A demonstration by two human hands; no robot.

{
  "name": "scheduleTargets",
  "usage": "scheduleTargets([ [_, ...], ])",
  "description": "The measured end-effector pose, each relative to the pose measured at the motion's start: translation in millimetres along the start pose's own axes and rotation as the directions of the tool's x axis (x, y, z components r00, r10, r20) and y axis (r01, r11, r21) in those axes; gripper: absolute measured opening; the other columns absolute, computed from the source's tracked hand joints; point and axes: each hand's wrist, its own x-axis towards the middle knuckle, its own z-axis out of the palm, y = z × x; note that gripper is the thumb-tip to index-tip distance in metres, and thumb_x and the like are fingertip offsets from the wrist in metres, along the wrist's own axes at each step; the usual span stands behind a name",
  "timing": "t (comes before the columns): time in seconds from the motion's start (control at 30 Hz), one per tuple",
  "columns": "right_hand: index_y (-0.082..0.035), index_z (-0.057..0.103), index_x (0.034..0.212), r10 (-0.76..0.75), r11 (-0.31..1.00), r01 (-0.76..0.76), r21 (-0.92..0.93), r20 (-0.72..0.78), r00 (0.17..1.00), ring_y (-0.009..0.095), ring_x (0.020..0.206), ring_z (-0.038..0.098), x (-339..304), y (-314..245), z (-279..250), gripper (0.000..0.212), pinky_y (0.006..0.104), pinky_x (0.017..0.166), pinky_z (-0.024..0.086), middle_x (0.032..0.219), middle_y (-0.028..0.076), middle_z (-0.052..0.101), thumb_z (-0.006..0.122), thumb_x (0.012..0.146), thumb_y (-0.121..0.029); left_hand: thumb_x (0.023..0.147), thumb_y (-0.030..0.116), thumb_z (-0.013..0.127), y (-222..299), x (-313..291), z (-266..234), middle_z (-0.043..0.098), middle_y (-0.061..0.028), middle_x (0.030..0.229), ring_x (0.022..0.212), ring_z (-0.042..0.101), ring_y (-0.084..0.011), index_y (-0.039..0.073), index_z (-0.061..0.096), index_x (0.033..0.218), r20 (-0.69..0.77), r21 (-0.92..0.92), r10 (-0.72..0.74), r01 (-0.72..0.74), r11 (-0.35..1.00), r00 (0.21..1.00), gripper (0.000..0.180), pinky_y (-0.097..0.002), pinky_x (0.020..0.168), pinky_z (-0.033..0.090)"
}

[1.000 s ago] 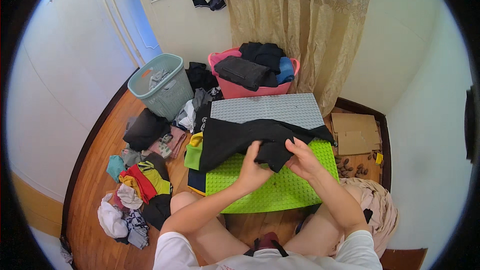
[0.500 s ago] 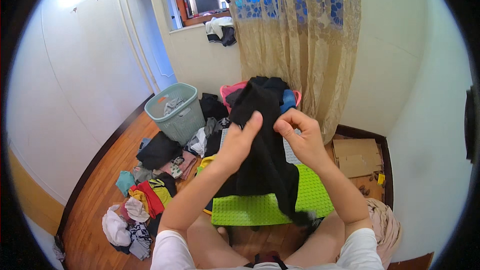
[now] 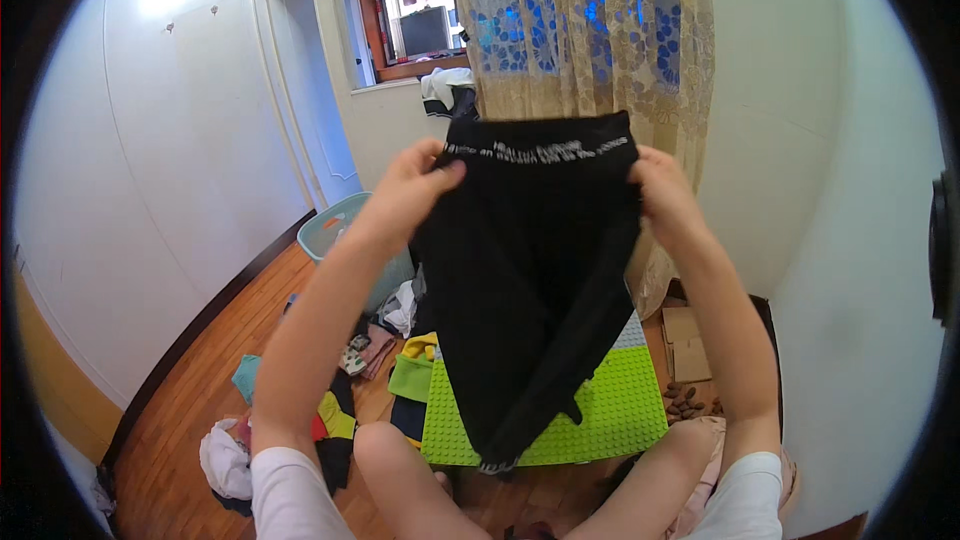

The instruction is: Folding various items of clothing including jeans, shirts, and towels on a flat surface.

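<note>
Stretched between my two hands is a pair of black trousers (image 3: 530, 230) with a wide waistband bearing a line of white lettering. My left hand (image 3: 415, 185) is closed on the left end of the waistband, and my right hand (image 3: 665, 195) grips the right end. The legs hang down, and one cuff with white marks reaches the front edge of the table (image 3: 620, 395), which has a bright green studded top. Most of the table's far part is hidden behind the trousers.
A light blue laundry basket (image 3: 325, 225) stands at the left by the wall. Clothes lie on the floor, among them a white garment (image 3: 225, 460) and yellow and green pieces (image 3: 410, 375). Cardboard (image 3: 688, 340) lies at the right, before a long beige curtain (image 3: 580, 70).
The black trousers were bunched and hanging between my hands; now they are raised and spread by the waistband. Both hands have moved up and apart.
</note>
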Motion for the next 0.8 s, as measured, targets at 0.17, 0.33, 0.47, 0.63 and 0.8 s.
scheduleTargets([
  [0.17,-0.002,0.058,0.076,-0.07,0.996,0.07,-0.056,0.001,0.998,0.009,0.059,0.048,9,-20,-16,0.016,0.0238,0.056,0.037,0.067,0.0,0.054,0.042,0.075,-0.002,0.081,0.005,0.061,21,19,-13,0.06,-0.0031,0.081,0.072,0.054,-0.0078,0.001,0.061,0.092,-0.093,0.541,0.237,-0.151,0.828,0.967,0.012,-0.0223,0.062,0.042],
  [0.33,-0.005,0.058,0.071,-0.291,0.913,0.264,-0.312,-0.042,0.956,0.006,0.055,0.043,5,-42,-23,0.017,0.0208,0.053,0.033,0.062,-0.003,0.049,0.042,0.075,-0.003,0.08,0.004,0.062,39,18,-9,0.061,-0.002,0.077,0.066,0.053,-0.0064,0.0,0.065,0.09,-0.065,0.407,0.285,-0.235,0.883,0.956,0.011,-0.0204,0.058,0.042],
  [0.47,-0.004,0.058,0.072,-0.198,0.929,0.205,-0.307,0.052,0.979,0.006,0.055,0.043,11,-50,-43,0.015,0.0198,0.053,0.033,0.062,-0.003,0.05,0.043,0.074,-0.003,0.079,0.009,0.065,53,14,-20,0.063,-0.0033,0.082,0.07,0.056,-0.0076,0.0,0.064,0.095,0.134,0.356,0.253,-0.285,0.89,0.958,0.018,-0.02,0.064,0.045],
  [0.63,-0.005,0.059,0.074,-0.116,0.986,0.148,-0.076,0.321,0.94,0.005,0.059,0.047,-6,-74,-42,0.013,0.0185,0.057,0.039,0.066,-0.002,0.054,0.046,0.072,-0.005,0.079,0.021,0.067,65,6,-44,0.064,-0.0032,0.083,0.069,0.058,-0.008,0.001,0.063,0.093,0.238,0.381,0.191,-0.272,0.884,0.952,0.024,-0.0212,0.065,0.047],
  [0.8,-0.003,0.062,0.083,-0.174,0.975,0.213,-0.068,0.361,0.916,0.007,0.063,0.055,-2,-74,-29,0.013,0.0198,0.06,0.045,0.074,0.001,0.061,0.055,0.078,-0.013,0.087,0.027,0.057,53,11,-43,0.062,-0.0029,0.086,0.074,0.057,-0.0071,0.001,0.06,0.095,0.258,0.222,0.102,-0.161,0.962,0.961,0.028,-0.0215,0.068,0.046],
])
